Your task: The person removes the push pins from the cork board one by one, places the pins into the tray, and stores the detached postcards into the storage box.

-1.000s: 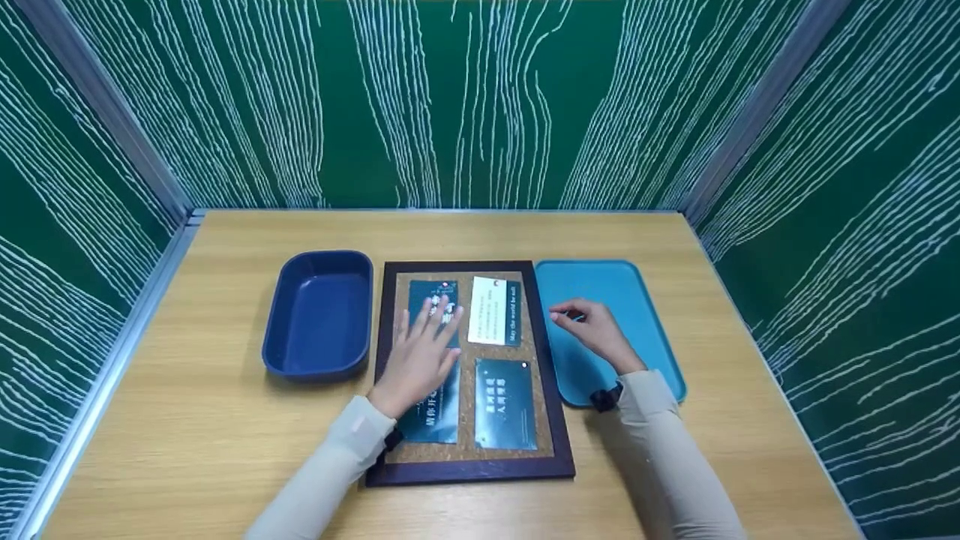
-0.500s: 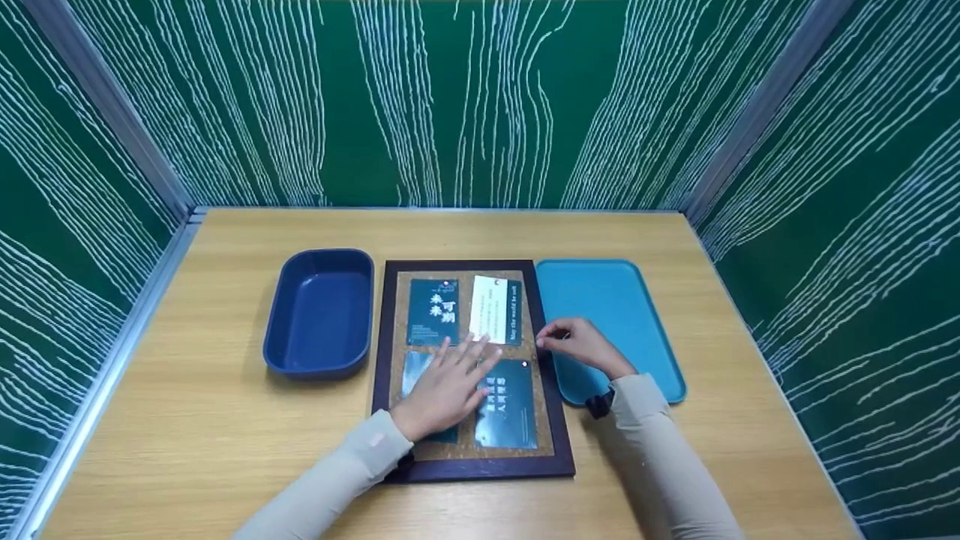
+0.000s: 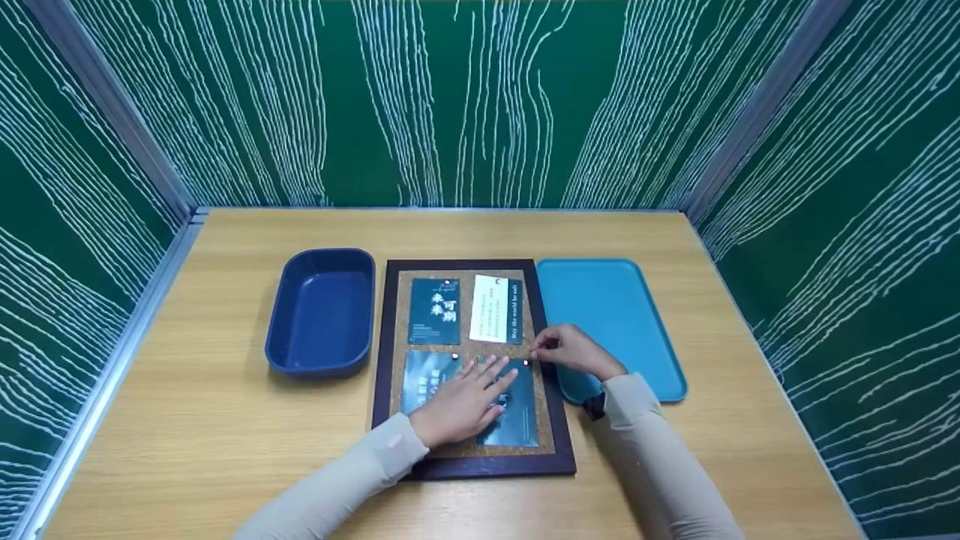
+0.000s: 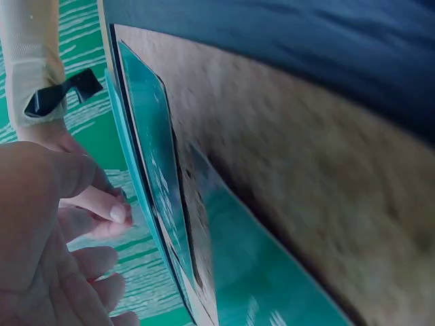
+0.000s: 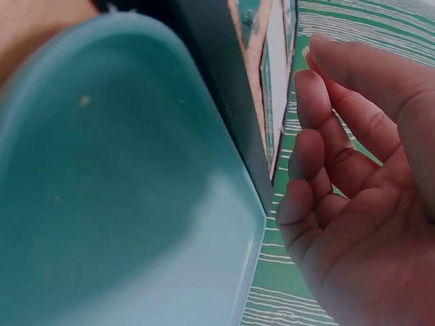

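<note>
Fingers spread, my left hand (image 3: 459, 405) lies over the lower cards on a framed cork board (image 3: 480, 475). It covers part of the lower right card (image 3: 514, 424) and overlaps the edge of the lower left card (image 3: 418, 379). My right hand (image 3: 574, 351) is at the board's right side, thumb and forefinger tips together beside a small pushpin (image 3: 526, 363) at that card's upper right corner. Nothing shows between those tips in the right wrist view. Above are a dark green card (image 3: 433, 311) and a white-and-green card (image 3: 491, 309), pinned at their tops.
Left of the board stands a deep blue basin (image 3: 319, 315). A shallow turquoise tray (image 3: 634, 322) lies against the board's right side, under my right forearm. Green panels with white lines (image 3: 480, 105) rise behind the wooden table (image 3: 187, 420).
My left hand has slid from the left cards down and right onto the lower right card. My right hand has moved left and down, from over the tray to the board's right edge.
</note>
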`<state>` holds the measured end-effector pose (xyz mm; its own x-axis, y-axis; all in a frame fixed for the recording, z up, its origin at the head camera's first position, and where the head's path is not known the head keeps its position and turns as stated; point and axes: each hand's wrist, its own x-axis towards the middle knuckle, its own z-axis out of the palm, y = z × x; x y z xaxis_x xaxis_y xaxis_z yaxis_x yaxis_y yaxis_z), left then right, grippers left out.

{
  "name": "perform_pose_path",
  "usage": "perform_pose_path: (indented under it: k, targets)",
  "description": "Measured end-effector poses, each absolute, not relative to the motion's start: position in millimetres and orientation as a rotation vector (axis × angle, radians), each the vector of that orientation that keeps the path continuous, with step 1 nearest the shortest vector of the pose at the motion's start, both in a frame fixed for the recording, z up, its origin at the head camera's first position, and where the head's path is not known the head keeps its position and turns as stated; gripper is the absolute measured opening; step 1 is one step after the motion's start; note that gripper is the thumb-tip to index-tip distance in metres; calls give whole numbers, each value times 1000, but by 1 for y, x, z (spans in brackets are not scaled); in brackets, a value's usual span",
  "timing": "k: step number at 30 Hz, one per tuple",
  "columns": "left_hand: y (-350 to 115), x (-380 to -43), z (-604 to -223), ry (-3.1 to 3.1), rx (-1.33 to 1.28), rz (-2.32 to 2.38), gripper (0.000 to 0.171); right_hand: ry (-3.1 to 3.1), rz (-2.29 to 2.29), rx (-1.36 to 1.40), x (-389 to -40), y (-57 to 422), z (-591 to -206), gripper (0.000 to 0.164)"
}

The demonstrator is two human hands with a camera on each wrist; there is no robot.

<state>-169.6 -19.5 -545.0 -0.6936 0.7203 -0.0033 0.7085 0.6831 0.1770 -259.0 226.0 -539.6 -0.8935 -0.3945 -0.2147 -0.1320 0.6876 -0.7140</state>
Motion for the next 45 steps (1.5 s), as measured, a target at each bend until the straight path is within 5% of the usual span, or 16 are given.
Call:
perform_pose_path:
  k: [19,45]
  targets:
    - [9,-147,-551,2775,1000,340,54,2557,-966,-559,-260,219,-547,10]
    - [9,-143,-566,2819,1049,312,50,2588,-931,-580,-260,220,-553,10]
